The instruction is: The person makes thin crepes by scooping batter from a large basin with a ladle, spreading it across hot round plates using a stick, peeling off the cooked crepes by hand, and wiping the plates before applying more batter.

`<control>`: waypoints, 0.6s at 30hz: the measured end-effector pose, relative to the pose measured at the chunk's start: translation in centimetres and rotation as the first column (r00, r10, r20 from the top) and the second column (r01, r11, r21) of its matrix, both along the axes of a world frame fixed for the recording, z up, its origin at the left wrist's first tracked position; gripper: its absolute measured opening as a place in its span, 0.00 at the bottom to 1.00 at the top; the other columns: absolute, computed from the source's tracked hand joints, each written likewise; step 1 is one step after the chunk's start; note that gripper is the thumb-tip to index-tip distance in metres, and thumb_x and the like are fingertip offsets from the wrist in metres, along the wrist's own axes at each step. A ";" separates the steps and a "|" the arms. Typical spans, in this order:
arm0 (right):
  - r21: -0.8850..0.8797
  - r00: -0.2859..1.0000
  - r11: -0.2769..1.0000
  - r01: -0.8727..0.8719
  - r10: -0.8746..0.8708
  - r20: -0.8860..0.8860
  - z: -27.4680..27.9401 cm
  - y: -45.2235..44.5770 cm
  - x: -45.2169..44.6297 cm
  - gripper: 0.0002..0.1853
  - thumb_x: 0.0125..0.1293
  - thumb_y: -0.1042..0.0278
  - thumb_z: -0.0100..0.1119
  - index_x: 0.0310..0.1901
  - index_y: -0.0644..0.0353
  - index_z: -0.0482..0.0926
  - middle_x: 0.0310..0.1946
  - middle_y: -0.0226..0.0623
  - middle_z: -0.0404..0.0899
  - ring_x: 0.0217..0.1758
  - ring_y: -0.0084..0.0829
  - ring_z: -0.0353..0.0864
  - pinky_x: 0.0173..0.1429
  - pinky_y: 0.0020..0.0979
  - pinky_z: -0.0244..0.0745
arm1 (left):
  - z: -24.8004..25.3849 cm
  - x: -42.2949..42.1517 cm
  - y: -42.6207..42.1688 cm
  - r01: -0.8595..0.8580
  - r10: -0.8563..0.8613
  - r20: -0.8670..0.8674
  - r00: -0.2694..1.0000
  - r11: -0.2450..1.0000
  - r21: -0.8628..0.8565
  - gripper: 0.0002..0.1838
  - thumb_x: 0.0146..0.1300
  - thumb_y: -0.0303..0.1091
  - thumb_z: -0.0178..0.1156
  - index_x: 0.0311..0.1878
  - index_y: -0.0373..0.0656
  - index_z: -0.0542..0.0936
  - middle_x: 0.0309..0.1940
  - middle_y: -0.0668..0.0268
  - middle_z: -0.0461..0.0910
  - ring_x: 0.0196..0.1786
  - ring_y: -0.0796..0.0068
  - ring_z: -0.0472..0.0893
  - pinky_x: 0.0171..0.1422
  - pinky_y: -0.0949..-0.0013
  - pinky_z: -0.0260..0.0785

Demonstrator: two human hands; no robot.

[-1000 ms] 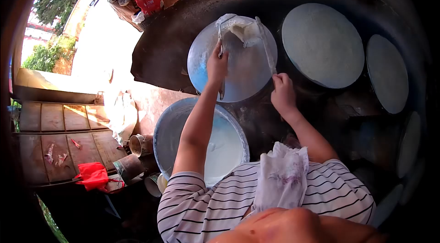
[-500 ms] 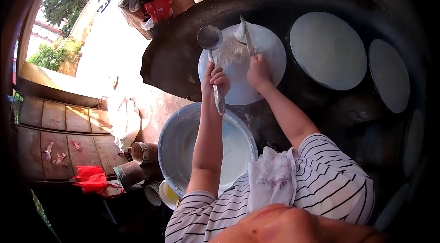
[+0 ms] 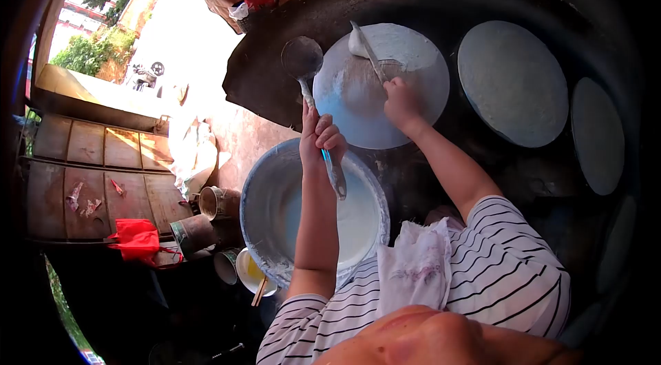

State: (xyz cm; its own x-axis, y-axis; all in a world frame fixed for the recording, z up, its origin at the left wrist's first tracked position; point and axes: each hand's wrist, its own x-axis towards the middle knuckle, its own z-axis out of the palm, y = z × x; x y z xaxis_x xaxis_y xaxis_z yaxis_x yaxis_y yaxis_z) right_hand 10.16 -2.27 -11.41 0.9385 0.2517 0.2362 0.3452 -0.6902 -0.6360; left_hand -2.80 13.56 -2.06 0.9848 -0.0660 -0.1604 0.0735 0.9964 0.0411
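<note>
My left hand [image 3: 322,135] is wrapped round the handle of a metal ladle [image 3: 301,58], its bowl held up beside a round griddle plate [image 3: 351,120]. A thin, flat scraper [image 3: 372,56] is gripped in my right hand [image 3: 403,103] above that plate. White batter [image 3: 357,44] gathers along the scraper's far end, and a white layer covers the plate's far side. The near part looks bluish and thinly coated. Below my left forearm sits a big round basin [image 3: 249,217] with white liquid batter [image 3: 358,227] inside.
Two more round plates with pale layers, a large one [image 3: 513,82] and a narrower-looking one [image 3: 597,134], lie to the right on the dark stove top [image 3: 265,89]. At the left are a red bag [image 3: 135,239], several tins [image 3: 193,235] and a small bowl [image 3: 248,270] with chopsticks [image 3: 259,292].
My right hand has swung the scraper leftward over the plate, and the white layer there now reaches farther right. The ladle has tilted left. The whole view has shifted slightly.
</note>
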 end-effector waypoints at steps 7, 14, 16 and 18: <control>-0.069 0.988 0.996 0.053 -0.042 0.148 0.3 -12.0 1.6 0.14 0.53 0.81 0.53 0.39 0.58 0.83 0.41 0.33 0.78 0.47 0.40 0.75 0.50 0.39 0.74 | 1.6 -0.8 -1.1 -0.092 0.091 0.013 0.996 0.987 0.129 0.10 0.74 0.42 0.43 0.51 0.59 0.73 0.19 0.74 0.61 0.13 0.85 0.63 0.18 0.78 0.59; -0.012 0.956 0.956 -0.292 0.292 0.023 -1.0 -7.3 6.8 0.16 0.52 0.79 0.52 0.42 0.56 0.82 0.44 0.37 0.78 0.51 0.43 0.75 0.54 0.38 0.72 | 2.5 0.7 -5.3 -0.326 0.349 -0.004 0.937 0.879 0.349 0.14 0.75 0.40 0.42 0.60 0.64 0.70 0.19 0.75 0.60 0.13 0.87 0.62 0.17 0.81 0.60; -0.004 0.916 0.917 -0.399 0.398 -0.045 -0.4 -6.2 7.3 0.15 0.53 0.79 0.52 0.42 0.56 0.82 0.44 0.38 0.78 0.52 0.43 0.75 0.55 0.39 0.72 | 3.2 1.0 -6.8 -0.378 0.438 -0.021 0.899 0.797 0.471 0.15 0.75 0.38 0.41 0.61 0.63 0.69 0.19 0.75 0.60 0.13 0.89 0.61 0.16 0.83 0.59; 0.038 0.870 0.872 -0.488 0.489 -0.054 0.2 -5.9 7.4 0.15 0.54 0.79 0.52 0.42 0.57 0.82 0.44 0.38 0.78 0.52 0.44 0.74 0.55 0.39 0.71 | 4.4 1.0 -8.4 -0.397 0.515 -0.109 0.850 0.763 0.509 0.15 0.75 0.37 0.41 0.61 0.63 0.69 0.19 0.75 0.60 0.13 0.89 0.61 0.15 0.84 0.59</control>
